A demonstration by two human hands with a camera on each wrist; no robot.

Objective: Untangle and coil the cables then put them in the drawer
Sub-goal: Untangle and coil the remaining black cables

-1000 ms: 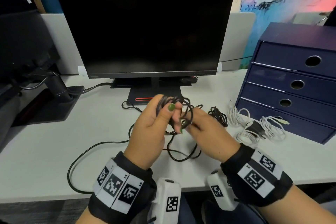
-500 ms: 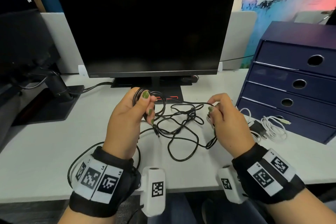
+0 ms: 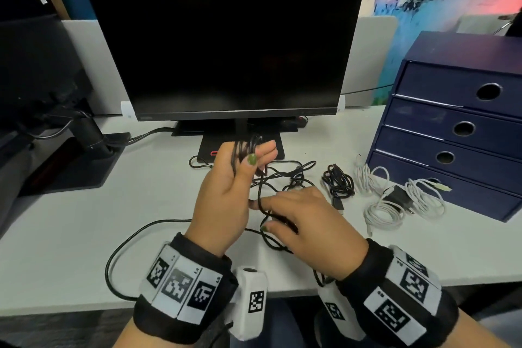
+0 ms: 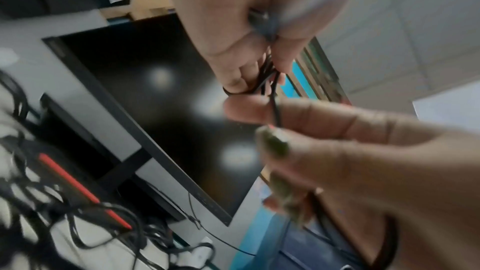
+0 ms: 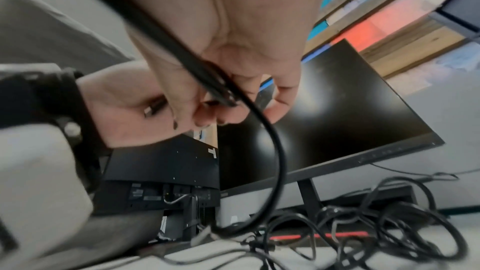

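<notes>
My left hand [image 3: 258,154] is raised in front of the monitor stand and grips several loops of the black cable [image 3: 288,178] between thumb and fingers. Just below it, my right hand [image 3: 262,215] pinches one strand of the same cable. The rest of that cable lies tangled on the white desk [image 3: 84,220] behind my hands. In the left wrist view the loops [image 4: 265,77] bunch in my left fingers. In the right wrist view the strand [image 5: 278,151] runs through my right hand and arcs down to the tangle. The blue drawer unit [image 3: 452,127] stands at the right with all drawers closed.
A small coiled black cable [image 3: 337,181] and loose white cables with a black charger [image 3: 395,200] lie in front of the drawer unit. A monitor [image 3: 220,37] stands at the back centre. A second monitor's arm and base [image 3: 84,150] are at the left. A long black lead [image 3: 127,248] loops towards the desk's front edge.
My hands were spread apart with a strand stretched between them. The right hand has come in to just below the left, and the left hand has risen a little with its loops.
</notes>
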